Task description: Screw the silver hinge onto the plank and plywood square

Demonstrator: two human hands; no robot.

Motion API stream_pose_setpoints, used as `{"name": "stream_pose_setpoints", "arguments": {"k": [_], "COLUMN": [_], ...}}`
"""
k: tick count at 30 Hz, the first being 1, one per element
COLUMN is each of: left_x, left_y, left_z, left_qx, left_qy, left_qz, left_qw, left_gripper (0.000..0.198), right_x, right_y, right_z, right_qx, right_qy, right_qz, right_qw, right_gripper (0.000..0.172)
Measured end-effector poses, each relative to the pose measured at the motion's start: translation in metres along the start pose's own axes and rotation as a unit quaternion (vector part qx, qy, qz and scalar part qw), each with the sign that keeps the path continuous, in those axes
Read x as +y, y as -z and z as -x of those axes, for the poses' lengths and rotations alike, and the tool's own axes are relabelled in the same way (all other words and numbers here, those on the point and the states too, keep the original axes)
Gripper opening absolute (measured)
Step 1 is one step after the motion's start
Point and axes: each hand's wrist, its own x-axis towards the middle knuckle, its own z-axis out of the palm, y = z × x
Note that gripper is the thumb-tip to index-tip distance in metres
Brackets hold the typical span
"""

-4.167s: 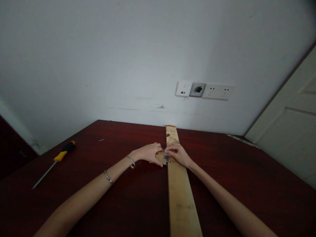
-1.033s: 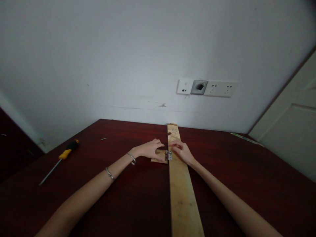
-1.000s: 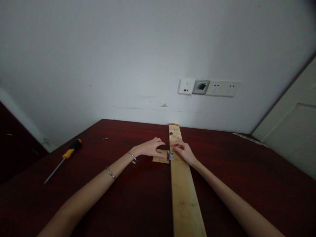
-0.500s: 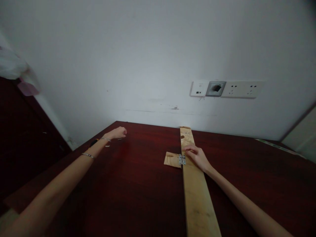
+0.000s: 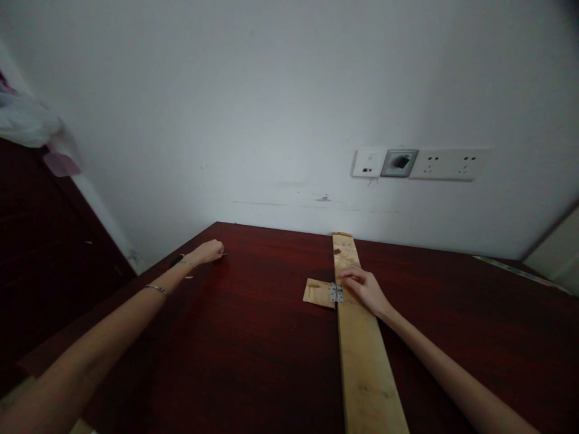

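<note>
At the table's far left, my left hand [image 5: 210, 251] is closed with the fingers down at the surface. A thin pale sliver [image 5: 224, 254] pokes out beside its fingertips; its kind is too small to tell. My right hand [image 5: 365, 290] rests on a long wooden board [image 5: 368, 367], fingers curled together just right of a metal hinge [image 5: 337, 293]. What those fingers pinch, if anything, is hidden. The hinge joins the board's left edge to a short wooden piece [image 5: 318, 292] lying flat on the table.
The dark red table [image 5: 262, 337] meets a white wall [image 5: 271, 108] with a row of sockets [image 5: 420, 164]. A black object [image 5: 176, 260] lies partly behind my left wrist, near a small pale scrap [image 5: 189, 277]. A flat strip [image 5: 520, 270] lies at the far right.
My left hand has come down and slightly left to the thin sliver on the table. My right hand stays by the hinge. The whole view has shifted slightly.
</note>
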Motion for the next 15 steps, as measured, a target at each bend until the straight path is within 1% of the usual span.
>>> {"name": "stream_pose_setpoints", "arguments": {"k": [6, 9, 11, 13, 15], "left_x": [0.005, 0.016, 0.031, 0.054, 0.085], "left_y": [0.004, 0.006, 0.007, 0.006, 0.005], "left_z": [-0.004, -0.011, -0.019, -0.028, -0.037], "left_qx": [0.022, 0.044, 0.066, 0.099, 0.149], "left_qy": [-0.027, -0.044, -0.055, -0.069, -0.091], "left_qz": [0.028, 0.064, 0.090, 0.137, 0.237], "left_qw": [0.999, 0.996, 0.992, 0.983, 0.956], "left_gripper": [0.008, 0.012, 0.018, 0.021, 0.019], "right_x": [0.000, 0.001, 0.001, 0.002, 0.002], "right_y": [-0.001, 0.000, 0.000, 0.000, -0.001], "right_z": [-0.001, -0.003, -0.004, -0.004, -0.005], "right_qx": [0.004, 0.005, 0.006, 0.007, 0.007], "right_qy": [0.001, -0.007, -0.014, -0.021, -0.025], "right_qz": [-0.016, -0.020, -0.023, -0.026, -0.031], "right_qw": [1.000, 1.000, 1.000, 0.999, 0.999], "right_gripper": [0.018, 0.019, 0.020, 0.020, 0.021]}}
